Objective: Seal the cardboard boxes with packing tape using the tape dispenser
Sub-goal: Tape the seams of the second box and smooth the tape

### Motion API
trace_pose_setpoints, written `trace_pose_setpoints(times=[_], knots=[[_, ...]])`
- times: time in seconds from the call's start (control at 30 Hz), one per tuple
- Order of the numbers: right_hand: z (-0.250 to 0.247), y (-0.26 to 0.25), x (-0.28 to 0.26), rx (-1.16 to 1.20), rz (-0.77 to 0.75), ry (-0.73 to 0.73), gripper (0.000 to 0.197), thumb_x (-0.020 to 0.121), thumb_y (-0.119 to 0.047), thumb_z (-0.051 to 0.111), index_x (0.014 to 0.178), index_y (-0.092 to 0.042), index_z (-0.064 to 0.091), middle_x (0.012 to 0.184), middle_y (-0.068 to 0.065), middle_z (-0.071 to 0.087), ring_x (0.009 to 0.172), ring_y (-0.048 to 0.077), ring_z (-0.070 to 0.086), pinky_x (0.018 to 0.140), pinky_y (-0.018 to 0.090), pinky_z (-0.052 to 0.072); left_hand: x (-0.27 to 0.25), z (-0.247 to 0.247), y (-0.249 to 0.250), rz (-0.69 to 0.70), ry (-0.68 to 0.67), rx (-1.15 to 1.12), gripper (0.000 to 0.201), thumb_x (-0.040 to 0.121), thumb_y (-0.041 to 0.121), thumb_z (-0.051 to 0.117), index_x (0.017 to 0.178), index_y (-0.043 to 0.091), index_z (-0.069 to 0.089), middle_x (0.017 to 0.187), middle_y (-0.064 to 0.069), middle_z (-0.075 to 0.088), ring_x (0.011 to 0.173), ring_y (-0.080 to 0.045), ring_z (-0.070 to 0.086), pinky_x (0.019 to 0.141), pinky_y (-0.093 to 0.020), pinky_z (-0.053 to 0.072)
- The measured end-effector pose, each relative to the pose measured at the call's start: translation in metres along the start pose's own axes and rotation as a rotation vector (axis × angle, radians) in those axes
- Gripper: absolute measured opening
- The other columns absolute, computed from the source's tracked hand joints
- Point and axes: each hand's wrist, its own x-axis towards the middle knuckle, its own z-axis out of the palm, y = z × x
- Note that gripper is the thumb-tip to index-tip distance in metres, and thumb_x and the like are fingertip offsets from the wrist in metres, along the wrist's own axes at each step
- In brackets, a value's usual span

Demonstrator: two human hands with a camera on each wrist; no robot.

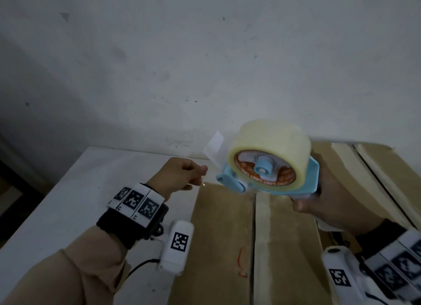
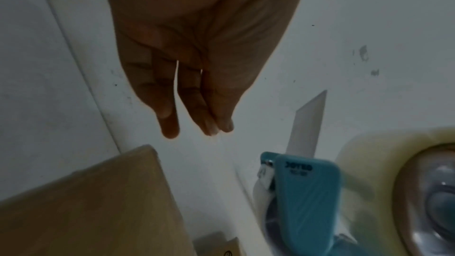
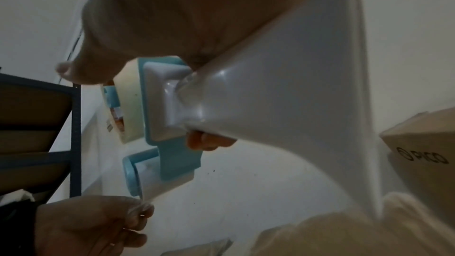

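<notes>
A white wall (image 1: 205, 54) fills the upper half of the head view. Below it stands a white table (image 1: 68, 202), bearing a brown cardboard box (image 1: 218, 236) whose two top flaps meet at a centre seam; a strip of tape already runs along that seam. A second cardboard box (image 1: 373, 168) lies just beside it to the right, partly behind the right arm.

Held in the air above the first box's far edge is a blue tape dispenser (image 1: 271, 181), loaded with a large roll of clear packing tape (image 1: 271, 149). The person's right hand (image 1: 330, 190) grips the dispenser's white handle, fingers curled round it.

The left hand (image 1: 180, 174) hovers just beside the dispenser's front end, over the table and near the box's far left corner. Its thumb and fingertips (image 2: 211, 124) are pressed together, seemingly pinching the clear loose end of the tape; the film is too faint to be sure.

A white tab (image 1: 214, 145) sticks up from the dispenser's front.
</notes>
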Motion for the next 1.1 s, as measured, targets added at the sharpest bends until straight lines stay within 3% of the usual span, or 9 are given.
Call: trace_pose_setpoints(times=[0.07,0.13,0.17,0.27,0.4,0.6,0.8,0.93,1.1], knots=[[-0.001,0.003,0.008,-0.055,0.052,-0.015,0.08,0.052,-0.068,0.074,0.117,-0.032,0.044,0.114,-0.005,0.058,0.102,0.0,0.058,0.078,0.015,0.049,0.004,0.0,-0.002,-0.002,0.006,-0.018,0.017,0.085,0.025,0.062,0.077,0.01,0.064,0.067,-0.003,0.063,0.048,0.001,0.061,0.05,-0.011,0.05],[-0.002,0.006,0.015,-0.144,0.068,-0.032,0.074,0.052,-0.077,0.066,0.111,-0.04,0.041,0.109,-0.013,0.056,0.099,-0.002,0.057,0.076,0.014,0.048,0.008,-0.001,-0.005,0.003,0.024,-0.011,0.017,0.087,0.023,0.061,0.08,0.008,0.064,0.066,-0.003,0.061,0.044,0.001,0.058,0.048,-0.009,0.048],[-0.002,0.008,0.018,-0.181,0.063,-0.047,0.072,0.055,-0.078,0.064,0.111,-0.038,0.042,0.104,-0.019,0.056,0.096,-0.002,0.057,0.075,0.015,0.048,0.01,-0.002,-0.007,0.008,0.032,-0.009,0.016,0.087,0.023,0.061,0.08,0.008,0.063,0.066,-0.004,0.06,0.042,0.002,0.057,0.047,-0.009,0.048],[0.0,0.01,0.028,-0.225,0.044,-0.053,0.087,0.06,-0.077,0.06,0.116,-0.012,0.044,0.097,-0.026,0.054,0.081,-0.001,0.059,0.06,0.016,0.05,0.015,-0.004,-0.012,0.006,0.041,-0.003,0.016,0.087,0.021,0.061,0.075,0.01,0.059,0.067,-0.004,0.059,0.04,0.005,0.056,0.046,-0.007,0.048],[0.005,0.01,0.034,-0.182,0.017,-0.023,0.081,0.065,-0.071,0.06,0.115,-0.01,0.043,0.097,-0.031,0.055,0.079,-0.006,0.059,0.053,0.005,0.044,0.021,-0.006,-0.02,-0.024,0.03,0.018,0.017,0.087,0.021,0.061,0.072,0.012,0.058,0.065,-0.004,0.059,0.042,0.003,0.056,0.045,-0.008,0.047],[0.013,0.014,0.039,-0.212,0.081,-0.063,0.074,0.054,-0.083,0.055,0.109,-0.037,0.035,0.1,-0.045,0.05,0.09,-0.017,0.054,0.064,0.002,0.044,0.028,-0.005,-0.029,-0.049,0.03,0.082,0.019,0.087,0.021,0.061,0.072,0.01,0.058,0.065,-0.003,0.058,0.055,-0.009,0.049,0.045,-0.01,0.042],[0.012,0.017,0.041,-0.201,0.11,-0.069,0.073,0.055,-0.082,0.057,0.108,-0.036,0.037,0.097,-0.039,0.054,0.081,-0.011,0.059,0.055,0.004,0.044,0.03,-0.004,-0.033,-0.047,0.022,0.126,0.021,0.088,0.024,0.06,0.07,0.013,0.057,0.065,0.001,0.058,0.049,-0.005,0.047,0.04,-0.008,0.038],[0.013,0.018,0.041,-0.243,0.093,-0.078,0.073,0.057,-0.083,0.054,0.111,-0.036,0.037,0.104,-0.04,0.049,0.095,-0.011,0.054,0.068,0.005,0.045,0.03,-0.004,-0.033,-0.042,0.007,0.148,0.019,0.088,0.025,0.059,0.074,0.012,0.058,0.067,0.002,0.058,0.053,-0.009,0.046,0.043,-0.011,0.038],[0.016,0.014,0.042,-0.252,0.081,-0.114,0.087,0.06,-0.081,0.051,0.119,-0.018,0.038,0.104,-0.049,0.043,0.098,-0.02,0.048,0.073,-0.001,0.041,0.029,-0.004,-0.036,-0.042,0.012,0.141,0.02,0.088,0.025,0.059,0.072,0.014,0.058,0.069,0.001,0.059,0.056,-0.011,0.046,0.051,-0.021,0.036]])
